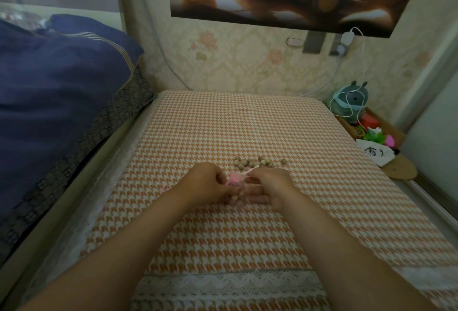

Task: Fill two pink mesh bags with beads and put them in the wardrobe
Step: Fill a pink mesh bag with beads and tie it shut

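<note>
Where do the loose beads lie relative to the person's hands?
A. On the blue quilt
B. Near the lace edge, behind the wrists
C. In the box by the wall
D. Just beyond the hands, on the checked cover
D: the loose beads sit on the checked cover just past the left hand and right hand, which hold the pink mesh bag.

One view only: a wide-angle camera worn on my head. It faces forward and down, along both my forearms to my left hand [210, 183] and right hand [269, 186], which sit near the centre of the frame, close to the lens. The houndstooth-covered surface [247, 124] fills the lower and middle frame. The upper frame takes in the wallpapered wall [247, 63] ahead. Straight edges bow toward the borders. No second view exists to overlap with.
</note>
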